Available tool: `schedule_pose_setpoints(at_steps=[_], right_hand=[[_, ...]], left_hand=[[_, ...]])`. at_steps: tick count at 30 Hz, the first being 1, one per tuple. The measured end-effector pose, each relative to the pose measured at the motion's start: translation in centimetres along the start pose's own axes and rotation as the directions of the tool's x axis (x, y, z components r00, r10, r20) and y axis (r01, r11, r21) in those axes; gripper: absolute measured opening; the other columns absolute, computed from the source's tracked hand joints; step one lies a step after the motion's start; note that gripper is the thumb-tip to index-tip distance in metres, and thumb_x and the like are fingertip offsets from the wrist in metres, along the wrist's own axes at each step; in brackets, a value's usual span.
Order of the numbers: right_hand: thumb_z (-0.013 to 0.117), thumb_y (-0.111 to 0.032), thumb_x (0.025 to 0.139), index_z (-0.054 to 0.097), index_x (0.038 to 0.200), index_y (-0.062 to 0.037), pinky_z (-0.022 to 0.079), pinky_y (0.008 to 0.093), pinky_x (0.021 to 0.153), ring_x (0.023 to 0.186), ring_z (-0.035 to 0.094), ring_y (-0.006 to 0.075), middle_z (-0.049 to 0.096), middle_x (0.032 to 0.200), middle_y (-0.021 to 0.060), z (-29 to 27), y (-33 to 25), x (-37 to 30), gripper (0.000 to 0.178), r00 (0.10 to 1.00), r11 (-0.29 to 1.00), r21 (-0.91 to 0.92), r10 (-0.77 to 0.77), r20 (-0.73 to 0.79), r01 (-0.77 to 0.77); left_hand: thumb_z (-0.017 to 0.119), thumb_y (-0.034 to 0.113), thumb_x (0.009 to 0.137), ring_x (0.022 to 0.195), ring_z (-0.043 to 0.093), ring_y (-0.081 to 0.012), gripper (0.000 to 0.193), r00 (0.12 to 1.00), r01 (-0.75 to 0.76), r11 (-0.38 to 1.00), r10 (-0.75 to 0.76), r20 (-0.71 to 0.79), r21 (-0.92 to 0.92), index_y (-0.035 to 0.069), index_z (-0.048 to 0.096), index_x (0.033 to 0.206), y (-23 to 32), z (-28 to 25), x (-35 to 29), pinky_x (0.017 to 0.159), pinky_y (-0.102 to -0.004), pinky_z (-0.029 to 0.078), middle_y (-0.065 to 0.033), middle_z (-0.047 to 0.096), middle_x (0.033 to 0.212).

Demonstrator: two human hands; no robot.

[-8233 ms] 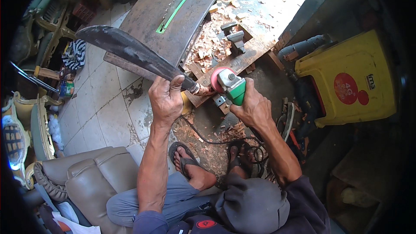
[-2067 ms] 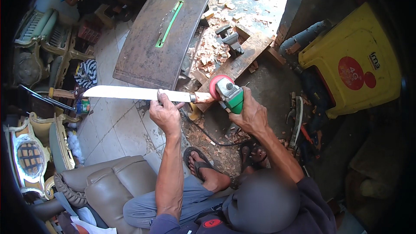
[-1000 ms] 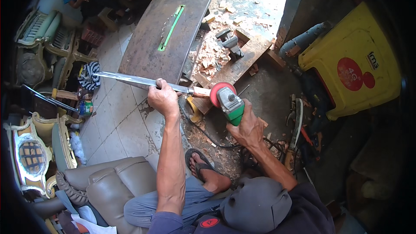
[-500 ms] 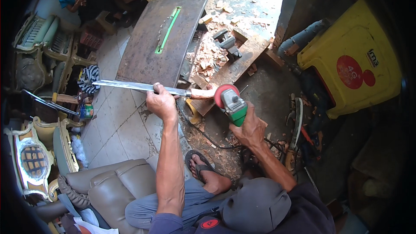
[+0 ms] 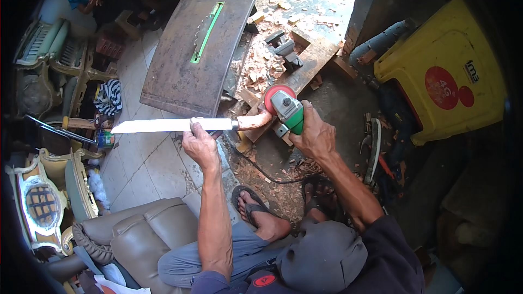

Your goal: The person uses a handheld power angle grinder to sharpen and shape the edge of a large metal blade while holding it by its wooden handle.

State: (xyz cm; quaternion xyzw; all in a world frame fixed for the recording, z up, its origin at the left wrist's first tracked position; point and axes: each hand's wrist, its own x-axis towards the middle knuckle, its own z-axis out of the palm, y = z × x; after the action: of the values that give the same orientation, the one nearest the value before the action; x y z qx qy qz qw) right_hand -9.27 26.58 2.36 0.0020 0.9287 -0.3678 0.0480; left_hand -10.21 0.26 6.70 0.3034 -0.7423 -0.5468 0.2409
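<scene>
A long machete [image 5: 155, 126] lies crosswise in front of me, its bright flat face turned up and its tip pointing left. My left hand [image 5: 200, 147] pinches the blade a little short of the wooden handle [image 5: 251, 122]. My right hand [image 5: 316, 137] is wrapped round the green body of an angle grinder [image 5: 287, 108]. The grinder's red disc [image 5: 271, 98] meets the curved end of the handle; whether it presses there I cannot tell. A dark cord [image 5: 261, 172] runs along the floor below the machete.
Beyond the blade stands a table saw [image 5: 174, 71] with its toothed blade showing. Wood chips surround a vise [image 5: 286, 53] on a wooden bench. A yellow plastic stool [image 5: 403, 65] and tools [image 5: 376, 149] lie right. A brown padded seat [image 5: 141, 234] is lower left; a person sits far left.
The machete's tip has swung toward me and its face has rolled up, now shining white. My right hand and the grinder have shifted away from me, with the disc tilted differently at the handle's end.
</scene>
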Motion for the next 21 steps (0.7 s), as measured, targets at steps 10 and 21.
schedule_pose_setpoints(at_steps=[10,21], right_hand=[[0.078,-0.027,0.076,0.041,0.148,-0.0068,0.057,0.0544,0.083,0.100,0.070,0.0454,0.066,0.122,0.0211,-0.4,0.6,0.5,0.083,0.998,0.998,-0.012,-0.058,0.023,0.058],[0.077,-0.028,0.075,0.037,0.146,-0.0039,0.055,0.0577,0.085,0.098,0.070,0.0511,0.069,0.113,0.0289,-1.9,0.8,-4.7,0.085,0.982,0.984,0.113,0.124,0.146,-0.141]], left_hand=[[0.051,0.023,0.112,0.089,0.072,-0.0258,0.032,0.997,-0.013,0.988,0.025,0.077,-0.156,-0.007,0.058,0.116,-1.0,-1.5,-1.3,0.075,-0.0452,0.070,-0.0150,0.064,0.103],[0.044,0.030,0.114,0.127,0.061,-0.0371,0.037,0.743,0.559,0.478,-0.652,0.153,-0.678,-0.003,0.051,0.129,-10.3,-5.4,-7.3,0.113,-0.0524,0.054,-0.0216,0.060,0.133]])
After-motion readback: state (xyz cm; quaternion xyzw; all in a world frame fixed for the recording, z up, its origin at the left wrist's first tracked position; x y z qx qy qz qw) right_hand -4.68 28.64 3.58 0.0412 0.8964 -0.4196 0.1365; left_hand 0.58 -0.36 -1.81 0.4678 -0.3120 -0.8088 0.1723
